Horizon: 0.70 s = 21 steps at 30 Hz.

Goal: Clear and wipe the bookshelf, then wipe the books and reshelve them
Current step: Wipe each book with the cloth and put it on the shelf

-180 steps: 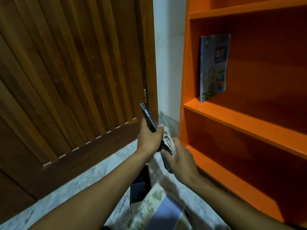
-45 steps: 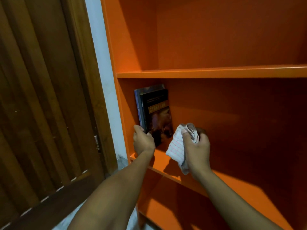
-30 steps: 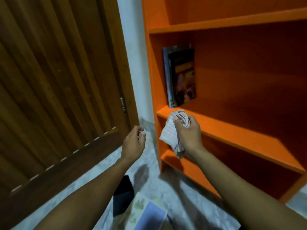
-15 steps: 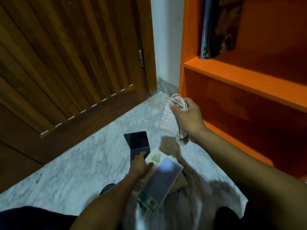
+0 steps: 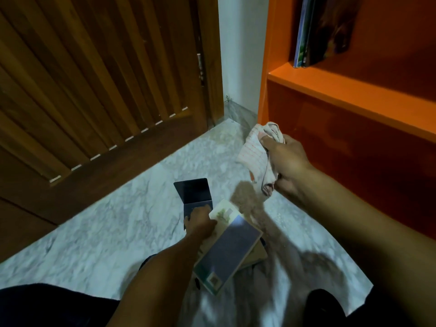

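I am looking down at a marble floor beside the orange bookshelf (image 5: 342, 90). Two books (image 5: 316, 31) stand upright at the left end of its shelf. On the floor lies a small pile: a dark book (image 5: 193, 191) and, nearer me, a blue-grey covered book (image 5: 230, 253) on top of a pale illustrated one (image 5: 223, 212). My left hand (image 5: 199, 220) is down at the pile and grips the left edge of the blue-grey book, which tilts up slightly. My right hand (image 5: 286, 165) holds a crumpled white checked cloth (image 5: 256, 152) in front of the lower shelf.
A slatted wooden door (image 5: 106, 79) fills the left side, with a strip of white wall (image 5: 240, 55) between it and the shelf. My dark-clothed knees show at the bottom edge. The marble floor (image 5: 106, 227) stretches to the left of the books.
I have left the second book on the shelf and looked down. My left hand dropped to the floor pile and closed on the blue-grey book. The right hand kept the cloth.
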Each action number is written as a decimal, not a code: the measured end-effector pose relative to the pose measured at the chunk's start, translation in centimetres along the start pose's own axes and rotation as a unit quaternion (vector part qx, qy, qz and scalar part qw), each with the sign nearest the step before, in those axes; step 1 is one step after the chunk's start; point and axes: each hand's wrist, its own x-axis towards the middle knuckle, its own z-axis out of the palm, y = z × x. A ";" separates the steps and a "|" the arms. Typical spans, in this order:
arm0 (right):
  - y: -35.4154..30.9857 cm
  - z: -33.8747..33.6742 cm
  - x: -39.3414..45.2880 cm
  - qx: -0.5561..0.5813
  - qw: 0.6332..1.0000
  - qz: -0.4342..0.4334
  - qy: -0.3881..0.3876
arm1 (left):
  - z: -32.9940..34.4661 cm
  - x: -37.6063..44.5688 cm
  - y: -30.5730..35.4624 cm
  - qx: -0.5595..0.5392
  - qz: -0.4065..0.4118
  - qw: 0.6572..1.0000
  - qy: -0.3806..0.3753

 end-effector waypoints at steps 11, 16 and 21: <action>-1.4 -2.0 -0.5 0.178 0.961 0.209 -0.016 | -9.7 -3.1 3.1 -0.162 0.205 0.964 0.047; -0.6 -2.9 -0.5 0.163 0.965 0.205 0.017 | -15.4 -4.0 4.7 -0.253 0.204 0.944 0.057; -1.7 -2.6 -0.3 0.129 0.985 0.073 0.084 | -21.8 -6.4 6.8 -0.383 0.172 0.907 0.025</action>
